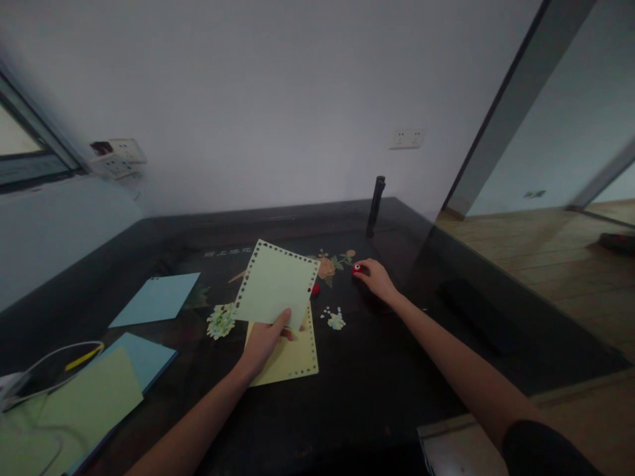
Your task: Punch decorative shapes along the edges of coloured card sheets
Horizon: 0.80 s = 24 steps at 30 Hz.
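A paper stack (89,396) lies near left on the dark tabletop (357,410); a yellow sheet (290,354) with punched edges lies at centre; the left hand (265,342), thumb closed over fingers, holds a punched green sheet (278,281) partly above it; paper bits (221,321) lie in two piles on either side; the right hand (376,277) pinches a small red object (357,269) in its fingertips; beyond, a black post (376,206) stands near the wall (278,112).

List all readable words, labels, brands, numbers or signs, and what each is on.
Nothing reads with certainty.
Tabletop: a row of pale characters, too small and blurred to quote.
Pale green sheet in the left hand: no writing visible, only punched shapes along its edges.
Small red object in the right hand: a white mark, no legible lettering.
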### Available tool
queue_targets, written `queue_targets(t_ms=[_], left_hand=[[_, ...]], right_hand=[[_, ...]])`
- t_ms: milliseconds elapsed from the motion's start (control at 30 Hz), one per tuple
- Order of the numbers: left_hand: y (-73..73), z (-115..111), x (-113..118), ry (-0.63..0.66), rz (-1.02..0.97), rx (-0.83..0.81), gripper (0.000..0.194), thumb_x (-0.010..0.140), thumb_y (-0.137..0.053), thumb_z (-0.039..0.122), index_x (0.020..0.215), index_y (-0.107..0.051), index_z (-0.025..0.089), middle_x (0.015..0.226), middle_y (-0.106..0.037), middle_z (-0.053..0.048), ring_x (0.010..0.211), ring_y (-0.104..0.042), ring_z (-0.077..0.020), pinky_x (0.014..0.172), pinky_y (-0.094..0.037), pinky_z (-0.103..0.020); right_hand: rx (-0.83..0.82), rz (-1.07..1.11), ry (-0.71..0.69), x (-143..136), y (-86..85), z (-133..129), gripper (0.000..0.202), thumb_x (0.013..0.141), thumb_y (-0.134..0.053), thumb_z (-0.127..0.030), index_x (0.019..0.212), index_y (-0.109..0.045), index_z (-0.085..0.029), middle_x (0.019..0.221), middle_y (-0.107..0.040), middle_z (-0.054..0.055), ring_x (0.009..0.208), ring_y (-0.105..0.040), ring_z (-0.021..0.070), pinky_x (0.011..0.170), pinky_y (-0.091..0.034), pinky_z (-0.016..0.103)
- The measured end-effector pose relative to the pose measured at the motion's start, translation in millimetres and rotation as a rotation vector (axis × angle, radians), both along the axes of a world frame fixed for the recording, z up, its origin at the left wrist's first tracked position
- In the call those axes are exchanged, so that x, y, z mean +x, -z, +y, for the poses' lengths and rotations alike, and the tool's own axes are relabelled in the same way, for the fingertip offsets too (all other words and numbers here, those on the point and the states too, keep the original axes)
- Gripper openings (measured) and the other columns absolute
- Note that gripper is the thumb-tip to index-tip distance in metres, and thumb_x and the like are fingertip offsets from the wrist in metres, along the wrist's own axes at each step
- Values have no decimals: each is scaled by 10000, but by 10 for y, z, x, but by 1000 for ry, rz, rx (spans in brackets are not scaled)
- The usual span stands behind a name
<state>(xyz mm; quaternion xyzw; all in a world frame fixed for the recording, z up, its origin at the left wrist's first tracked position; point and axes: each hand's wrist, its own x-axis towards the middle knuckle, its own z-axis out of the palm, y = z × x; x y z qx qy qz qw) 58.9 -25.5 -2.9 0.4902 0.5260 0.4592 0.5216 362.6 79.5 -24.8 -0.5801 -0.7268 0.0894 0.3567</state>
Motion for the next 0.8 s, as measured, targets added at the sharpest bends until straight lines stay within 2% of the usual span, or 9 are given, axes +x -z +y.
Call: queue_targets(t_ms=[167,367,567,667,800], left_hand=[[-41,-65,23,64,18,-21,362,782,-588,397,983,-588,96,834,-727,-119,650,-686,-220,535,-528,-292],[-68,-130,46,69,136,-26,399,758,-588,469,906,-613,99,753,-728,-107,543,-658,-209,567,-521,-312],[-105,-130,25,79,238,-10,290,749,-588,421,742,-630,134,655,-707,-72,492,-625,-182,601,-508,-296],[-116,-130,20,146,257,-1,261,752,-581,397,695,-630,146,630,-691,-60,471,-603,-165,573,-501,-285],[-106,-138,21,238,328,37,248,750,-577,368,611,-624,169,523,-641,-41,471,-585,-168,553,-486,-273]], right_hand=[[26,-47,12,-14,89,17,237,798,-587,-276,1006,-651,-181,947,-646,91,903,-567,229,814,-438,382],[24,-100,-27,-8,88,27,243,815,-571,-277,1018,-651,-170,952,-639,102,889,-552,239,832,-430,399],[22,-34,-7,31,74,30,260,779,-618,-294,1012,-662,-189,955,-632,100,911,-557,256,850,-429,435],[50,54,11,35,-33,-24,291,763,-634,-351,1009,-666,-199,999,-626,114,948,-548,272,819,-448,439],[77,228,23,-41,-326,-193,260,810,-564,-409,894,-681,-193,950,-649,107,915,-569,256,724,-468,387]])
